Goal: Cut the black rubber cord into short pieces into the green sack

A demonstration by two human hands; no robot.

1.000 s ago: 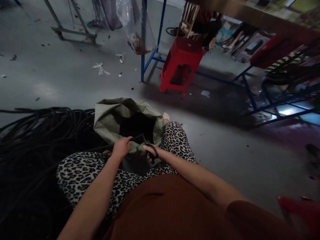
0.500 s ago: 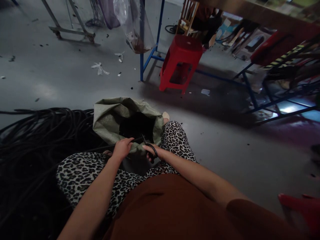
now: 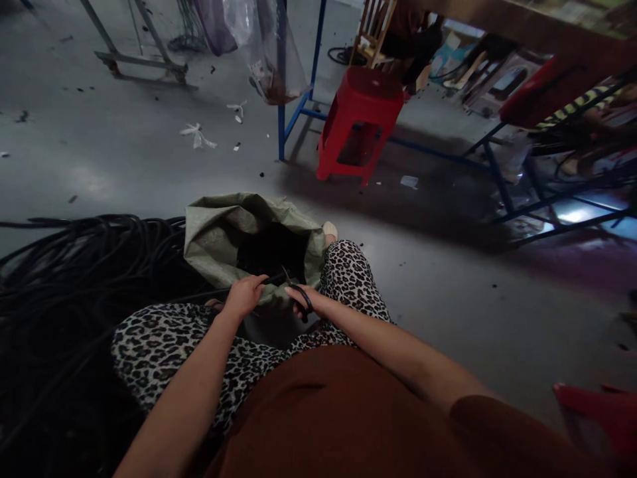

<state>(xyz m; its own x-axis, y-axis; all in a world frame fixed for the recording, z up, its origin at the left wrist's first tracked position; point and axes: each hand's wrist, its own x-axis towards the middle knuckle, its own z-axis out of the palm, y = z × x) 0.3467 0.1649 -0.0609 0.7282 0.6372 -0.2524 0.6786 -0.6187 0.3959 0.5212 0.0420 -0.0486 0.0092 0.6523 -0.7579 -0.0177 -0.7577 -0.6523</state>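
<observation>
My left hand (image 3: 243,296) is closed around a black rubber strip (image 3: 273,279), whose end pokes out over the near rim of a grey-green woven sack (image 3: 212,249). Black-handled scissors (image 3: 305,299) are gripped in my right hand (image 3: 300,302), their blades pointing up and left beside the strip's end. Whether the blades touch the strip I cannot tell. The sack stands between my knees with its mouth wide, and its inside is dark. On the left lies a big heap of long black strips (image 3: 139,232), one of which runs towards my left hand.
A red plastic stool (image 3: 365,123) stands ahead by a blue-framed table (image 3: 468,20). A clear plastic bag (image 3: 279,66) hangs from the table's end. A wheeled metal stand (image 3: 144,63) is at the back left. Scraps litter the floor, and another red stool (image 3: 597,411) is at lower right.
Hardly anything differs. The scissors in my right hand have shifted very slightly; my left hand keeps its hold on the black strip.
</observation>
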